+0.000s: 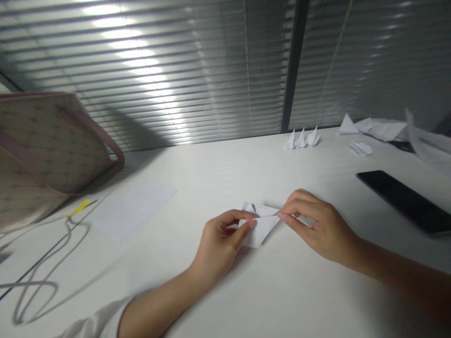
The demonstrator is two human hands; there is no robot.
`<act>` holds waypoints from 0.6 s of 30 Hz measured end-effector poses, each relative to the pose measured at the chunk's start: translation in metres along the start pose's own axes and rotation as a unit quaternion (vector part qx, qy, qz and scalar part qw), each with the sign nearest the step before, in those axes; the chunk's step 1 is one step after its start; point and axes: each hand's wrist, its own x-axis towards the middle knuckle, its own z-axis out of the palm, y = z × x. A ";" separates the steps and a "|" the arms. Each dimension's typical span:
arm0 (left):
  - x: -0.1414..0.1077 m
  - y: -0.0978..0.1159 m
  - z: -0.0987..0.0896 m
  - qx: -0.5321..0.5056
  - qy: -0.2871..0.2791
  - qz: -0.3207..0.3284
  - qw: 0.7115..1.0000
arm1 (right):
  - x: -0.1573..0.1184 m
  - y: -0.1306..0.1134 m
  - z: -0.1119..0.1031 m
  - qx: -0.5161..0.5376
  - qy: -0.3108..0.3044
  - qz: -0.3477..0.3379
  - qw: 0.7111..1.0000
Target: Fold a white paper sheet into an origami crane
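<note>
White bench [289,291] under slatted blinds [105,70], and dead center there's a small folded paper [262,230], roughly triangular, its long edge running left to right between both hands. Left hand [221,246] is the closer one, fingers [248,225] curled over the near end and pinching it, thumb on top. Right hand [320,227] is on the other side, its fingertips [291,217] narrowed to a tight pinch on the right tip. Further out, three paper cranes [302,139] stand in a row near the back of the bench, more paper [384,130] is piled to their right, a black phone [405,202] lies right of the hands, a blank sheet [132,211] lies left, and a patterned bag [45,145] leans in at far left.
</note>
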 end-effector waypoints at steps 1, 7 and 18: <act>0.000 0.000 0.000 0.004 0.000 0.004 1.000 | 0.000 0.000 -0.001 0.000 -0.004 0.004 1.000; -0.001 0.000 0.002 0.039 -0.005 0.052 0.998 | -0.002 -0.002 0.001 -0.051 0.006 -0.032 0.998; -0.004 -0.005 0.002 0.070 0.025 0.127 0.989 | -0.004 0.001 0.001 -0.106 0.012 -0.095 0.990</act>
